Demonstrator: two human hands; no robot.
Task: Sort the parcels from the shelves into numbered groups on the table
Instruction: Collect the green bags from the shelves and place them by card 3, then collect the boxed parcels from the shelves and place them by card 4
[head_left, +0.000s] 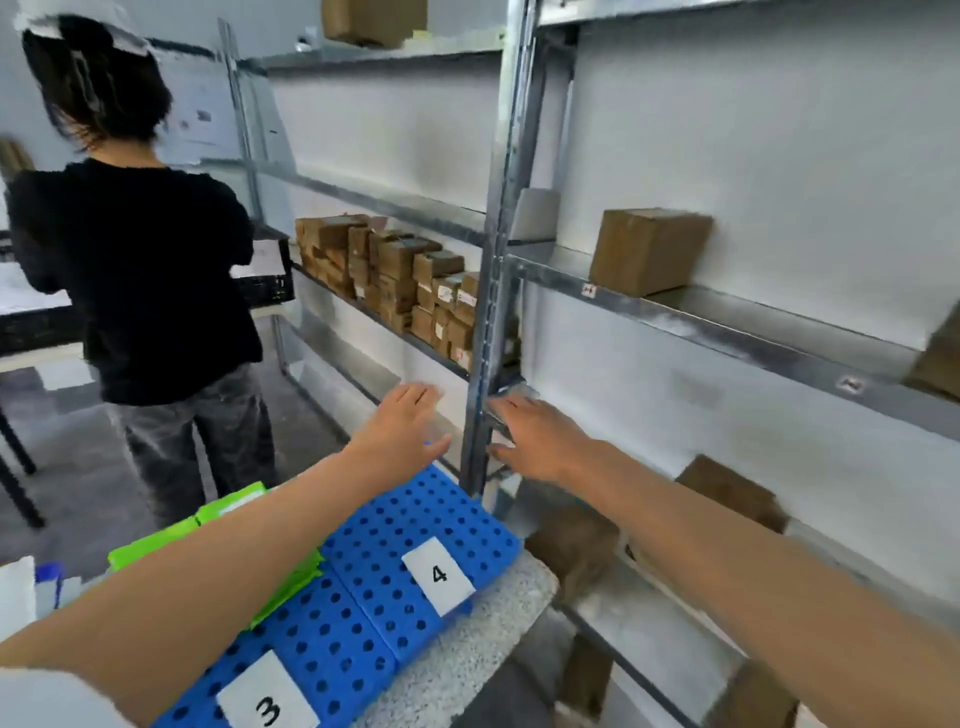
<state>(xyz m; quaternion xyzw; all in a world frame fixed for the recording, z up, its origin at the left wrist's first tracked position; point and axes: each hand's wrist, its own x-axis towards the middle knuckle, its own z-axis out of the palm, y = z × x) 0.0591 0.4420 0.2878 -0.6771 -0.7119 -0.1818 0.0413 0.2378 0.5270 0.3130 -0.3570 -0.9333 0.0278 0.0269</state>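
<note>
Both my arms stretch forward over the table toward the metal shelves. My left hand (402, 423) is empty with fingers spread, left of the upright shelf post (488, 312). My right hand (535, 436) is also empty with fingers apart, just right of that post. A stack of small brown parcels (395, 275) fills the shelf beyond my hands. One larger brown parcel (647, 249) stands on the shelf to the right. Blue perforated mats labelled 3 (270, 706) and 4 (439, 574) lie on the table under my left arm.
A person in a black top (140, 270) stands at the left with their back to me, near a black crate (265, 286). Green mats (156, 540) lie left of the blue ones. More brown parcels (727, 493) sit on lower shelves at right.
</note>
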